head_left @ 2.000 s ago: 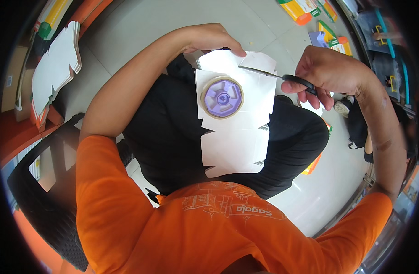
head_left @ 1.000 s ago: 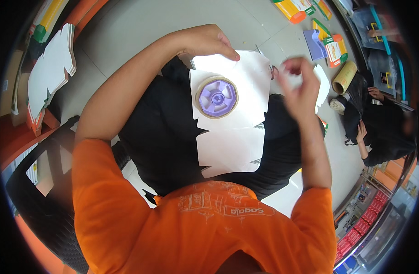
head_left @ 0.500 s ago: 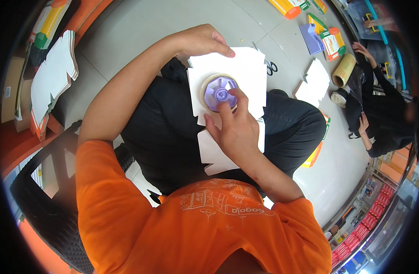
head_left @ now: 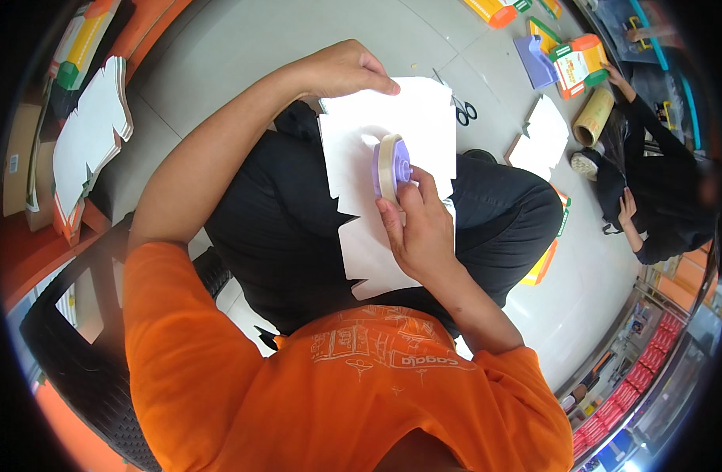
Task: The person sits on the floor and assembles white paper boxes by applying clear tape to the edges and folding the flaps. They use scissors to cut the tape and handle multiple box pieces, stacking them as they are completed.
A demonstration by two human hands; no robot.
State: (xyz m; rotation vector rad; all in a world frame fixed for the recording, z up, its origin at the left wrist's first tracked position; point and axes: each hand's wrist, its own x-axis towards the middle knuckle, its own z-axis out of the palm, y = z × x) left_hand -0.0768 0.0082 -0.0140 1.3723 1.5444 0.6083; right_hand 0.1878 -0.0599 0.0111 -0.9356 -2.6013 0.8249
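A stack of white die-cut cardboard [head_left: 400, 110] with notched edges lies across my lap. My left hand [head_left: 347, 72] is closed on its far edge, thumb on top and fingers out of sight beneath. My right hand [head_left: 425, 228] grips a roll of tape [head_left: 389, 169] with a purple hub, thumb and fingers around its near side. The roll is tilted up on edge over the middle of the cardboard; whether its rim touches the sheet I cannot tell.
Scissors [head_left: 463, 112] lie on the floor past the cardboard. More white cardboard [head_left: 543, 138], a wide brown roll [head_left: 593, 118] and colourful boxes [head_left: 577, 64] are to the right, near a co-worker in black [head_left: 668, 189]. Another cardboard stack [head_left: 89, 134] stands left, above a black chair [head_left: 70, 330].
The tape roll has gone from lying flat on the cardboard to standing tilted in my right hand. My left hand stays put. The co-worker's far hand has moved to a colourful box.
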